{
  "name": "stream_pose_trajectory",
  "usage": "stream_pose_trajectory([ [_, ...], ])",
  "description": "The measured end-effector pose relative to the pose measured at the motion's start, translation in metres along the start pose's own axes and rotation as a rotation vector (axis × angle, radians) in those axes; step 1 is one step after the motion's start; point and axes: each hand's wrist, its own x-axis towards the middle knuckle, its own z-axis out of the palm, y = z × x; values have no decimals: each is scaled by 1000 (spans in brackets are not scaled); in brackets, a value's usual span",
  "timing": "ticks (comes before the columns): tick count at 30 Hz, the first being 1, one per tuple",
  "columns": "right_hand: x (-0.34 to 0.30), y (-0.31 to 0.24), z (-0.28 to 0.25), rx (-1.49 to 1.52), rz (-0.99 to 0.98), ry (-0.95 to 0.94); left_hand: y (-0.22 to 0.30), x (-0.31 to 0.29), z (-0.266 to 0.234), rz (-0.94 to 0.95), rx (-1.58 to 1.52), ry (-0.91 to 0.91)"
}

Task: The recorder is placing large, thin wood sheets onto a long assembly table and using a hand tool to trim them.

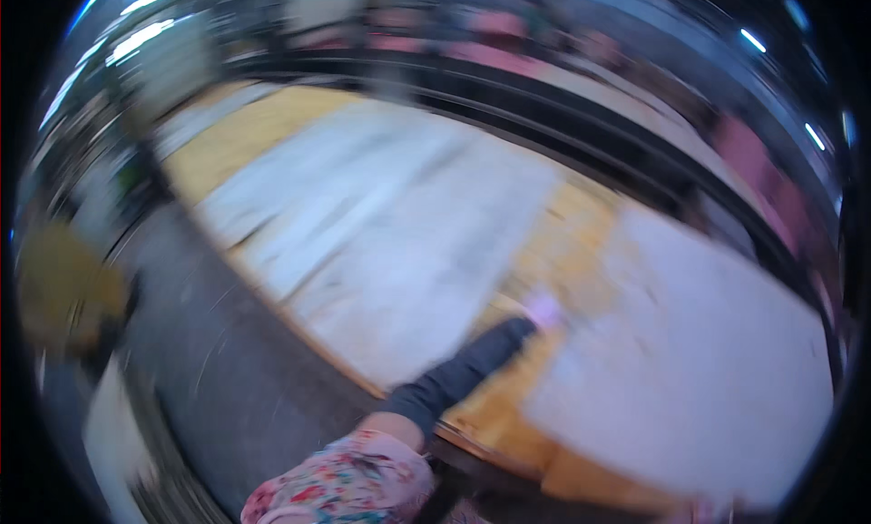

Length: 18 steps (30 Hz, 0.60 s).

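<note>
My left arm reaches forward from the lower edge in a floral pink sleeve, with a dark covering over the forearm. At its end my left hand (544, 311), a pale purple blur, is over a yellowish strip of board (567, 238) between two white sheets. Motion smears its fingers, so I cannot make out their shape or whether they touch the surface. To its right lies the large white sheet (689, 370); on its left is another white sheet (426, 243), streaked with grey. My right hand does not show clearly anywhere.
The long table has a thin brown edge (318, 347) on its near left. Behind it runs a dark rail (508, 107), with pinkish shapes beyond. Grey floor (218, 315) lies at left, beside a round yellowish object (68, 288) and pale stacked panels (122, 442).
</note>
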Motion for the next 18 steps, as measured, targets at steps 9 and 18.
stream_pose_trajectory([
  [9,-66,101,63,15,594,-48,62,50,80,579,-439,415],
  [18,-148,-10,-157,-637,704,560,315,-8,231,878,-504,-128],
])
